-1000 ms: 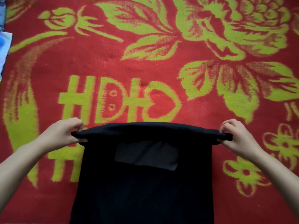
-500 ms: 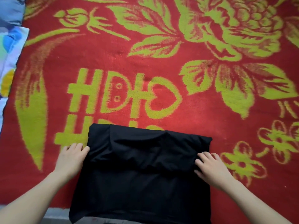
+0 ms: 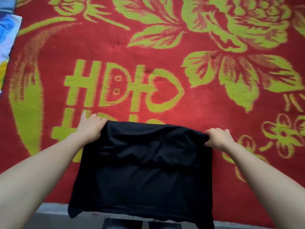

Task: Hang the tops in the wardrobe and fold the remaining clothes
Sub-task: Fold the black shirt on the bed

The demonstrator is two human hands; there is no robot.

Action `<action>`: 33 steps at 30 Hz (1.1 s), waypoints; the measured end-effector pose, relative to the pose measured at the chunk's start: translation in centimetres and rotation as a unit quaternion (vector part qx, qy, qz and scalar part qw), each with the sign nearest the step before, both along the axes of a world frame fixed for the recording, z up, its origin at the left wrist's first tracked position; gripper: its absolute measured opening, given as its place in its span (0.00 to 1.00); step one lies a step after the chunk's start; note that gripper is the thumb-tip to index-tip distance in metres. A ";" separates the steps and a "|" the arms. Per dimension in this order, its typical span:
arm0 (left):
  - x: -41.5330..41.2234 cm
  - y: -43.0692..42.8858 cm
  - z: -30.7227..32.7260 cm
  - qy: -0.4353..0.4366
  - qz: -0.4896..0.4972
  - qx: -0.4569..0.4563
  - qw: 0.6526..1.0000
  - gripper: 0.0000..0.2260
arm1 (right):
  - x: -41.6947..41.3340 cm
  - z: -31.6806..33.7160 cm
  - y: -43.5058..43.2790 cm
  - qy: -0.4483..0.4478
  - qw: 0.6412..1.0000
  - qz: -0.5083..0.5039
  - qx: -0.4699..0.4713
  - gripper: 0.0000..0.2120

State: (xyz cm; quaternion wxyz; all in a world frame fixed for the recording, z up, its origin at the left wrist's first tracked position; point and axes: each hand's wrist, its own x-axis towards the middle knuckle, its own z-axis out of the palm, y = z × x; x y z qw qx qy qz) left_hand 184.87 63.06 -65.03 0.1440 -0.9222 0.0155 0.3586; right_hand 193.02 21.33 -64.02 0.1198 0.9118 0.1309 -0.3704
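Observation:
A black garment [image 3: 142,176] lies partly folded on the red blanket [image 3: 198,104], its near edge hanging over the blanket's front edge. My left hand [image 3: 90,126] grips the garment's far left corner. My right hand [image 3: 217,138] pinches the far right corner. The far edge between my hands is lifted a little off the blanket and sags into soft creases. Both forearms reach in from the bottom corners.
The blanket is red with yellow-green flowers and letters and fills most of the view. A blue, white and yellow cloth [image 3: 6,35] lies at the far left edge. A grey strip [image 3: 49,210] runs under the blanket's front edge.
Half a second ago my hands lay flat on the garment's sides. Both have since moved up to the far corners, taken hold of them and raised the far edge.

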 end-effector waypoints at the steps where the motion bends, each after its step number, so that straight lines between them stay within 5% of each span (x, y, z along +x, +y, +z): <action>1: 0.0 0.3 0.3 -0.008 -0.007 -0.002 1.000 0.19 | 0.2 0.5 -0.2 0.003 1.000 0.008 0.007 0.08; 5: -1.9 1.5 3.7 -0.071 -0.061 -0.077 0.993 0.07 | -1.5 2.5 -2.1 -0.010 0.995 -0.005 0.103 0.10; 8: -5.5 2.6 5.8 -0.190 -0.125 -0.213 0.950 0.19 | -5.3 4.8 -3.7 0.005 0.982 -0.054 0.183 0.09; 11: -9.9 2.9 7.0 -0.231 -0.175 -0.263 0.921 0.15 | -10.2 6.9 -4.7 -0.051 0.972 0.046 0.223 0.18; 15: -15.9 2.9 6.2 -0.225 -0.206 -0.246 0.920 0.05 | -16.7 7.1 -5.1 -0.101 0.953 0.196 0.208 0.23; 20: -20.7 1.0 4.2 -0.211 -0.115 -0.165 0.957 0.09 | -22.8 4.3 -4.6 -0.002 0.968 0.208 0.138 0.31; 22: -21.4 -0.4 3.8 -0.102 -0.047 -0.060 0.992 0.16 | -23.9 3.2 -4.4 0.034 0.973 0.217 0.072 0.26; 25: -22.4 -1.2 3.1 0.049 0.027 0.041 0.998 0.17 | -25.4 1.7 -4.5 0.128 0.986 0.108 -0.021 0.33; 29: -22.4 -2.8 3.2 -0.114 0.043 -0.074 0.990 0.19 | -26.4 1.0 -4.5 0.074 0.983 -0.162 0.054 0.33; 33: -22.4 -5.2 1.9 -0.123 0.088 -0.107 0.983 0.34 | -26.2 0.3 -3.1 0.017 0.850 -0.492 0.186 0.39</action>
